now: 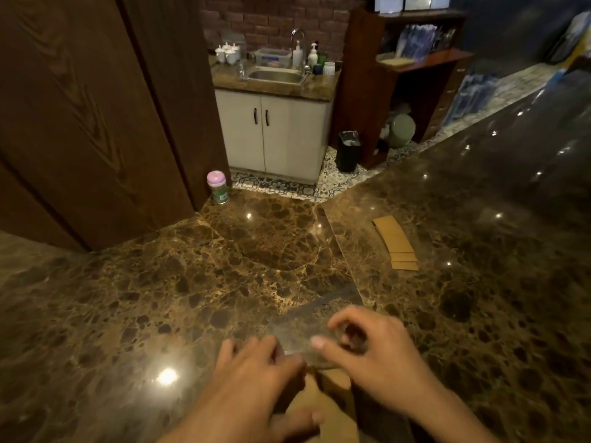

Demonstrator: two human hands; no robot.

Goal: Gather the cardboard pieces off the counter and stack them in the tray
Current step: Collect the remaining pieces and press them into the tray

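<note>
**Both hands at a clear tray, cardboard near and far**

No writing can be read anywhere. The only label in view is a green one on a small tin [217, 187] with a pink lid. It stands at the far left edge of the marbled worktop [179, 292], against a wooden panel, and its print is too small to make out.

Both forearms reach in from the bottom edge, backs of the hands up. The right hand [374, 350] has its fingers curled over the near right end of the clear tray [316, 311], with the thumb [319, 342] pressed against the tray's side, so it grasps the tray. The left hand [256, 378] bends its fingers down to the tray's near left corner. Its thumb stretches right over the near cardboard [332, 410]. Whether this hand grips anything cannot be told.

The tray rests on the worktop just ahead of the hands. The near cardboard lies between the wrists, partly hidden. The fanned cardboard pieces [396, 241] lie flat and overlapping on the worktop, well apart to the right, beyond the tray.
</note>
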